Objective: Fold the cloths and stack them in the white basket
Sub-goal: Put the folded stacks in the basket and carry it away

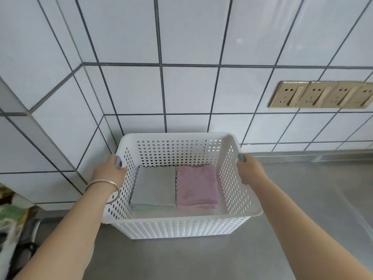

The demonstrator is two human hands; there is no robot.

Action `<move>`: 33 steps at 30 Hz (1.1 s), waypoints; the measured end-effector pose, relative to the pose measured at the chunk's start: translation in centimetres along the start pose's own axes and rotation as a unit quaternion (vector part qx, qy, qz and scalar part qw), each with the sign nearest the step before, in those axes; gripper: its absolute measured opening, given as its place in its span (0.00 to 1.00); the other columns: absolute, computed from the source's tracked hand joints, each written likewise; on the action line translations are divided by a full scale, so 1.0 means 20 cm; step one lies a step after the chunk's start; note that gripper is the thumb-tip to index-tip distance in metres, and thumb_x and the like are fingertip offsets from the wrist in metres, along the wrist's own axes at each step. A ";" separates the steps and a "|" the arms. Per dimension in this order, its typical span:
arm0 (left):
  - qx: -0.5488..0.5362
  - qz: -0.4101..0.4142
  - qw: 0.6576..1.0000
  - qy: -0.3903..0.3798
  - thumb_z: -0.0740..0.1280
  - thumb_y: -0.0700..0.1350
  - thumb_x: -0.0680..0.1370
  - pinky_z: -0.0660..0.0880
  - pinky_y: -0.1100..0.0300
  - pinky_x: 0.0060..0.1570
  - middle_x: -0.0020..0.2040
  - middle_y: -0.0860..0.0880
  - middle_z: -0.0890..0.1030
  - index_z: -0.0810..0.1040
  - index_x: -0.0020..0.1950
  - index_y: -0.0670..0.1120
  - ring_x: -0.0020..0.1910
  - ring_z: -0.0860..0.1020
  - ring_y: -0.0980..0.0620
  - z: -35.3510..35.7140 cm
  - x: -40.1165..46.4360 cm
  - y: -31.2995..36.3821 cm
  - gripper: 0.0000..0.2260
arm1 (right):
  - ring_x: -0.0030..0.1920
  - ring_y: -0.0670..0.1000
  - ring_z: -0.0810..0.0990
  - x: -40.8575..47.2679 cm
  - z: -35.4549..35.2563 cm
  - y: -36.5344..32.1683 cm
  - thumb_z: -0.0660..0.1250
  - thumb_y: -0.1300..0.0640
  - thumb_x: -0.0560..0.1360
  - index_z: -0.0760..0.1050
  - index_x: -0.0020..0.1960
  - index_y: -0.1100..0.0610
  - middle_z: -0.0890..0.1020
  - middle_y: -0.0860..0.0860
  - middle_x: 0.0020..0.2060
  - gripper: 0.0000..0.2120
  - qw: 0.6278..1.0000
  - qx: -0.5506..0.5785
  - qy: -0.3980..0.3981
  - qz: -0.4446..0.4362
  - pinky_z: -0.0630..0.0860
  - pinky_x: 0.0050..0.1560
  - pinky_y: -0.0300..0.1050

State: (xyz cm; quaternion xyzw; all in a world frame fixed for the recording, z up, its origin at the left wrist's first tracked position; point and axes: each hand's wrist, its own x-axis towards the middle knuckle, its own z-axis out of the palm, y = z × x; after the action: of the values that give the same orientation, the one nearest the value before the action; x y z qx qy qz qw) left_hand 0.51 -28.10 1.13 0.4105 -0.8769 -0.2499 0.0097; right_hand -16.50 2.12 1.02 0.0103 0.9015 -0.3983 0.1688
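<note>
A white perforated basket (181, 225) stands on the steel counter near the tiled wall. Inside it lie two folded stacks side by side: a grey cloth (154, 186) on top at the left, with a green edge showing beneath it, and a pink cloth (196, 184) on top at the right. My left hand (110, 171) grips the basket's left rim, thumb over the edge. My right hand (249, 168) grips the right rim the same way. A silver bangle sits on my left wrist.
The steel counter (302, 199) stretches to the right and toward me. A tiled wall rises right behind the basket, with a row of gold sockets (321, 94) at the right. Bags and dark clutter (14, 229) lie past the counter's left edge.
</note>
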 end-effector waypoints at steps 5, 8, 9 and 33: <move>-0.139 -0.005 0.989 -0.041 0.54 0.38 0.77 0.71 0.54 0.40 0.45 0.38 0.77 0.70 0.55 0.50 0.40 0.76 0.41 0.07 -0.16 0.06 0.12 | 0.25 0.50 0.60 -0.09 -0.22 0.18 0.49 0.66 0.74 0.62 0.38 0.54 0.63 0.50 0.30 0.11 1.000 0.013 0.007 0.004 0.56 0.16 0.30; -0.210 0.003 0.975 -0.075 0.57 0.36 0.76 0.67 0.53 0.40 0.45 0.39 0.76 0.70 0.53 0.54 0.37 0.70 0.45 0.09 -0.31 0.15 0.14 | 0.25 0.49 0.58 -0.19 -0.36 0.34 0.52 0.67 0.75 0.63 0.35 0.56 0.62 0.52 0.28 0.12 0.998 0.049 0.006 0.031 0.56 0.19 0.30; -0.217 0.007 0.973 -0.084 0.56 0.36 0.76 0.67 0.53 0.39 0.44 0.40 0.76 0.71 0.52 0.55 0.37 0.69 0.46 0.09 -0.36 0.19 0.14 | 0.26 0.49 0.59 -0.22 -0.41 0.40 0.52 0.67 0.76 0.63 0.34 0.56 0.62 0.53 0.27 0.13 0.998 0.057 0.004 0.041 0.57 0.20 0.32; -0.127 0.292 0.870 -0.376 0.55 0.34 0.78 0.59 0.62 0.28 0.31 0.45 0.66 0.70 0.61 0.51 0.27 0.60 0.51 0.43 -0.88 0.55 0.17 | 0.25 0.49 0.68 -1.81 -0.43 1.13 0.55 0.60 0.79 0.71 0.52 0.59 0.70 0.51 0.31 0.07 0.883 0.201 0.283 0.317 0.66 0.24 0.40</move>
State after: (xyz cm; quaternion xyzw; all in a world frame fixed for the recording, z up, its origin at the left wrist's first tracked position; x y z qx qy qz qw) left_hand 2.47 -5.74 1.73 0.0056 -0.8549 -0.4802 -0.1963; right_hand 18.56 27.97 1.63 0.4417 0.7602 -0.4760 0.0182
